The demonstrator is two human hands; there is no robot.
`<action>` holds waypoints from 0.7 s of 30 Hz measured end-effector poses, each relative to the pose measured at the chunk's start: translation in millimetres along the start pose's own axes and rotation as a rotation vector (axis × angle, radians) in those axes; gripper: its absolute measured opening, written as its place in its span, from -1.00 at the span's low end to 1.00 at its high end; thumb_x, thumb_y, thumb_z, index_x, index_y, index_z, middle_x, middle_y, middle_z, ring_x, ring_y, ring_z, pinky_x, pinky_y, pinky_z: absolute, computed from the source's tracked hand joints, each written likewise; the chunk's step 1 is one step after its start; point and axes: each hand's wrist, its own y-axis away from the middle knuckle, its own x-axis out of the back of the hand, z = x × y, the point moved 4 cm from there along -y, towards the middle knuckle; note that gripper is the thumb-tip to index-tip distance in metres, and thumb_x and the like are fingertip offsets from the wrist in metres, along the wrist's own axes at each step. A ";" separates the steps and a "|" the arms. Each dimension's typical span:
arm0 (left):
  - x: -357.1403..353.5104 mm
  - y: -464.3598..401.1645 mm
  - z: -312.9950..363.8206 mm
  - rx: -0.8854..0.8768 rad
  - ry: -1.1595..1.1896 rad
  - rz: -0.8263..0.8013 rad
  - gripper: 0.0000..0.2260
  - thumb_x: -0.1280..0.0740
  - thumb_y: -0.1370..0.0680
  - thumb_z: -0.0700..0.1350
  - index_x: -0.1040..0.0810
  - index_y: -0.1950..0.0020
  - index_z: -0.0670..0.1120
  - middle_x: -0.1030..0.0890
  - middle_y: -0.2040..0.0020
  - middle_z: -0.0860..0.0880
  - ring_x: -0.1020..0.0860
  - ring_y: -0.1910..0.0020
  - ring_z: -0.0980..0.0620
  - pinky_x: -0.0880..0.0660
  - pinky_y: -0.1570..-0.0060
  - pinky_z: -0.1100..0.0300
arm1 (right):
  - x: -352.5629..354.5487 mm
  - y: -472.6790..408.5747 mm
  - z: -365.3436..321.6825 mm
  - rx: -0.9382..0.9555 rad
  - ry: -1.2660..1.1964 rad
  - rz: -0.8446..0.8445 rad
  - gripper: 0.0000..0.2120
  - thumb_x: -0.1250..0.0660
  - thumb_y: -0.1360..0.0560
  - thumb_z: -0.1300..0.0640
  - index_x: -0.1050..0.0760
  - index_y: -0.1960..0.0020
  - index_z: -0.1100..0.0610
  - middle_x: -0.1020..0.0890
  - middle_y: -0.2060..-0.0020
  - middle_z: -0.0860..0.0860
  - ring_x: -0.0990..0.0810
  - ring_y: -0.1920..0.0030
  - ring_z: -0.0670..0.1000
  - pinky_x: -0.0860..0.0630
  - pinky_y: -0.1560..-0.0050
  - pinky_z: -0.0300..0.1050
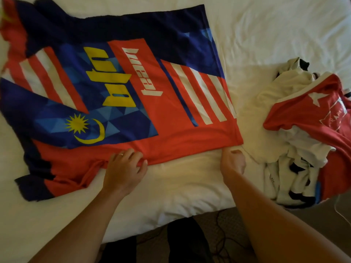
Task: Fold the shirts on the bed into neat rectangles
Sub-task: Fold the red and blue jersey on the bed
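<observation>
A large red and blue jersey (117, 88) with yellow letters, white stripes and a star-and-crescent lies spread flat on the white bed (266, 35). Its collar end points left and its hem points right. My left hand (124, 168) pinches the near red edge of the jersey by the sleeve, fingers curled into the cloth. My right hand (232, 164) grips the near hem corner, with the fingertips tucked under the fabric. The near sleeve (43, 183) lies crumpled at the lower left.
A loose pile of unfolded shirts (307, 133) sits at the right, a red one with white print on top of white and black ones. The bed's near edge runs below my forearms, with dark patterned carpet (218, 234) beneath.
</observation>
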 end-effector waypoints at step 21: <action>60.3 138.7 -262.5 0.860 0.910 -0.242 -0.68 -0.47 -0.56 -0.02 -0.54 0.13 -0.27 -0.59 0.25 -0.20 -0.58 0.21 -0.19 -0.36 0.23 0.07 | -251.7 305.3 -12.1 0.112 -0.007 -0.508 -0.95 -0.34 -0.40 0.14 -0.55 0.20 0.12 -0.62 0.23 0.15 -0.57 0.26 0.16 -0.59 0.22 0.09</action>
